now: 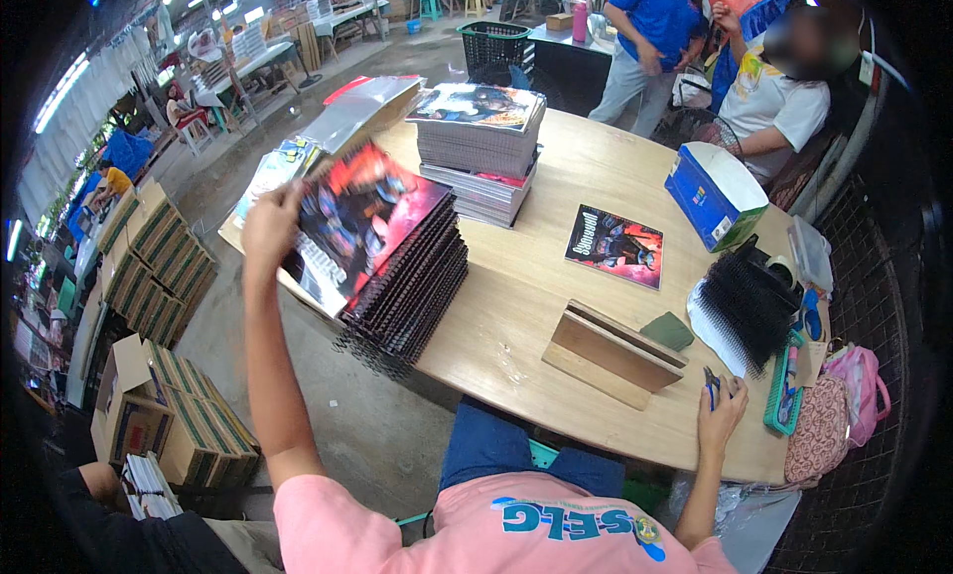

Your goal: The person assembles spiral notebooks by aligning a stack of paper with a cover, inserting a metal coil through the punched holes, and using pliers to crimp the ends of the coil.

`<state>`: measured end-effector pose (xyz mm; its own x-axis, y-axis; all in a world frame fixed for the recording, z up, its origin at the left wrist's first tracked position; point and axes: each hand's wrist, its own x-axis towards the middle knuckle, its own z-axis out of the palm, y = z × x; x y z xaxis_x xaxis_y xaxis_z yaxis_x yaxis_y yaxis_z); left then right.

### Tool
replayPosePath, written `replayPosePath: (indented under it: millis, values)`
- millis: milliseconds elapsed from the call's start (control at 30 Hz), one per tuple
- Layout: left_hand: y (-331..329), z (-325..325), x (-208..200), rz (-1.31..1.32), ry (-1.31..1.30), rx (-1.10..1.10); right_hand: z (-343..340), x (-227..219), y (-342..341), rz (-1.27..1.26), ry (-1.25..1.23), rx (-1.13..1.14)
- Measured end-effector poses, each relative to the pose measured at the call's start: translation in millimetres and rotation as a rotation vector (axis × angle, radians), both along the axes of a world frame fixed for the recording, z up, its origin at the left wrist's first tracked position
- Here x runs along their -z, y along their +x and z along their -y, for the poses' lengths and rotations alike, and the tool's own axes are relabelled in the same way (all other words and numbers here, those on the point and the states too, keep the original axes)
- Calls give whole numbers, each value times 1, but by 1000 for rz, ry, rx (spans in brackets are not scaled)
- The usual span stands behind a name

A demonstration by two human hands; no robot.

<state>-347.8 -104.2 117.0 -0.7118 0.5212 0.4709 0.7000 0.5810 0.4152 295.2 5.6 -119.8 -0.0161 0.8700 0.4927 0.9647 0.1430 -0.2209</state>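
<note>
At the left, my left hand [270, 227] pinches the outer edge of a spiral notebook [362, 212] with a red and dark cover. That notebook lies on a tall stack of black-coiled notebooks [412, 296]; the hand is slightly blurred. My right hand [723, 415] rests near the table's right front edge, closed around small blue-handled pliers [711, 385]. One more notebook [615, 247] lies flat in the middle of the table. Between it and me stands an angled wooden jig [613, 354]. A heap of black plastic binding coils [749, 301] lies beyond my right hand.
Stacked printed books [476, 132] stand at the table's [496, 316] far side. A blue open box [710, 197] and a green basket [786, 385] are to the right. Cartons [164, 266] line the floor at left. Co-workers [779, 108] are across the table.
</note>
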Motion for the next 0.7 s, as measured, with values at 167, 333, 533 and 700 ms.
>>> replayPosePath:
  millis: [167, 333, 533, 700]
  values:
    - [-16, 5, 36, 208, -1, 245, 12, -74, -74, -453, 288, -229]
    - [-69, 22, 69, 941, 433, 883, 38, -136, -273, -820, 270, -1052]
    - [-61, 5, 82, 1473, 507, 1268, 23, -141, -488, -910, 127, -961]
    - [-68, 7, 97, 1565, 773, 1357, 22, -143, -504, -847, 27, -903]
